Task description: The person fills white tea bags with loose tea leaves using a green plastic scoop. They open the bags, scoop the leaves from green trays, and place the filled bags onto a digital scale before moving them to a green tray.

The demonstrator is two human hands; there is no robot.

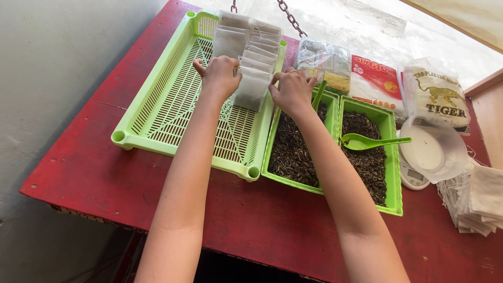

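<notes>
My left hand [219, 76] and my right hand [291, 90] grip the two sides of a filled white tea bag [251, 89] standing at the front of a row of white tea bags [250, 36]. The row stands in the far right part of a large light-green slotted tray [167, 99]. Both hands pinch the front bag between fingers and thumb.
Two smaller green trays of dark loose tea [293, 149] [369, 157] sit to the right, each with a green scoop [369, 141]. Beyond lie plastic tea packets [377, 78], a white scale with a clear bowl [432, 152], and a stack of empty white bags [479, 202]. A chain [291, 18] hangs above the red table [262, 220].
</notes>
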